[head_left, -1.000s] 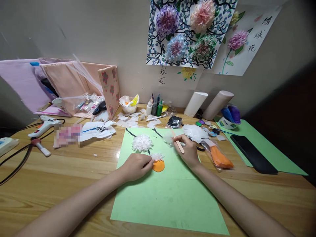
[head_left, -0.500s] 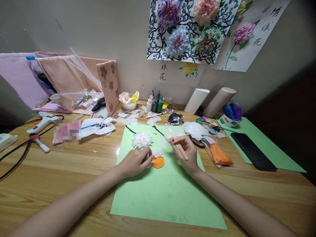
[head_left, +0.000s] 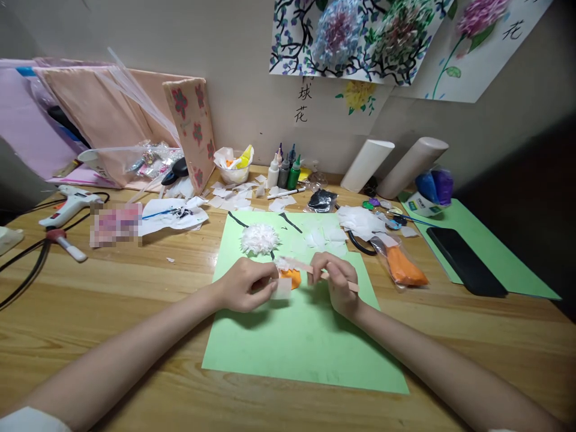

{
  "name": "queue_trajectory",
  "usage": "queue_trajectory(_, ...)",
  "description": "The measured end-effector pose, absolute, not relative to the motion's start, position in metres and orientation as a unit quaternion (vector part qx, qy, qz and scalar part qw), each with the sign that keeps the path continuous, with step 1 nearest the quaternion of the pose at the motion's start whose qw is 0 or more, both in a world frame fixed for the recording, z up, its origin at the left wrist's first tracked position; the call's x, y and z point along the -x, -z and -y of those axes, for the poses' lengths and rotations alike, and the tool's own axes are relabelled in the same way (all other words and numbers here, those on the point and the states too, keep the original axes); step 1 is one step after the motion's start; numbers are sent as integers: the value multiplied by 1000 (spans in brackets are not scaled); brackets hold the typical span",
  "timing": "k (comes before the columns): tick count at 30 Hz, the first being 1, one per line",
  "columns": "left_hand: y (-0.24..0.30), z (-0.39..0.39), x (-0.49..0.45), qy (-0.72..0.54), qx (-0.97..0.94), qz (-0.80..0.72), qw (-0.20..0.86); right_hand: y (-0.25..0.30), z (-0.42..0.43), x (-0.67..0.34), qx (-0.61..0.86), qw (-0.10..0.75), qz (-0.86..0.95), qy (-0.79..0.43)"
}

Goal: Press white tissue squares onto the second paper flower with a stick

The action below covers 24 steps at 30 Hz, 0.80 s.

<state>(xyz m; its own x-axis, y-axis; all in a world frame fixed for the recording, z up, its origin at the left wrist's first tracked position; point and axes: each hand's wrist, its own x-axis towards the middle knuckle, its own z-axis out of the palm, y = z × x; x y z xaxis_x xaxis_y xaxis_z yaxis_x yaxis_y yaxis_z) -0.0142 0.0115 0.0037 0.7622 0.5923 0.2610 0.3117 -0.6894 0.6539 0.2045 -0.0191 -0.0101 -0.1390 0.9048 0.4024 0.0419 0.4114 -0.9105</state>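
Note:
A small square of white tissue paper (head_left: 283, 289) is pinched between the thumb and fingers of my left hand (head_left: 247, 284). My right hand (head_left: 335, 282) grips a wooden craft stick (head_left: 349, 286), whose blurred far end points left over an orange disc (head_left: 294, 276). White paper frills cover the upper part of that disc, and the held square hides some of the rest. Up and left of it sits a fluffy white paper flower (head_left: 260, 239). Both lie on a green sheet (head_left: 306, 348) with black painted stems.
Loose tissue squares (head_left: 324, 236) lie at the sheet's upper right, near a white paper stack (head_left: 361, 222). Right of them are a bag of orange clay (head_left: 405, 266) and a black phone (head_left: 465, 259). Paint bottles (head_left: 283, 172) stand behind; a glue gun (head_left: 69, 204) lies left.
A paper square is now in my left hand; earlier a piece showed at my right fingertips. The craft stick has swung down and left toward the disc. The view has tilted downward.

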Motion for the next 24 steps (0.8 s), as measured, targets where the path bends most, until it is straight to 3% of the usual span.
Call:
queue_trajectory(9, -6, -14, 12, -229, -890, -252, 305, 12, 22, -205, 420, 516, 667, -336)
queue_trajectory(24, -7, -14, 9, -183, -903, -246, 300, 13, 16, -202, 421, 506, 611, -439)
